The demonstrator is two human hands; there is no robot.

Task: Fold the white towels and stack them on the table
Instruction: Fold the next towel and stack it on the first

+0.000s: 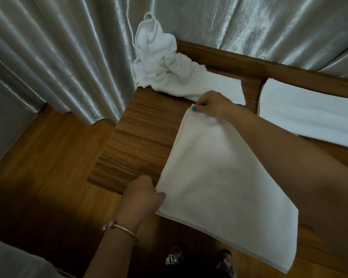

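A white towel (219, 177), doubled over, hangs between my two hands above the wooden table (141, 137). My right hand (211, 104) pinches its far corner. My left hand (145, 193), with a bracelet on the wrist, pinches its near left corner. The towel's lower right corner droops past the table's front edge. A crumpled pile of white towels (161, 63) lies at the table's far left corner against the curtain. A folded white towel (309, 113) lies flat on the table at the right.
Shiny grey curtains (68, 57) hang behind and left of the table. A wooden floor (48, 167) lies to the left and below. My two sandalled feet (199, 259) show at the bottom edge.
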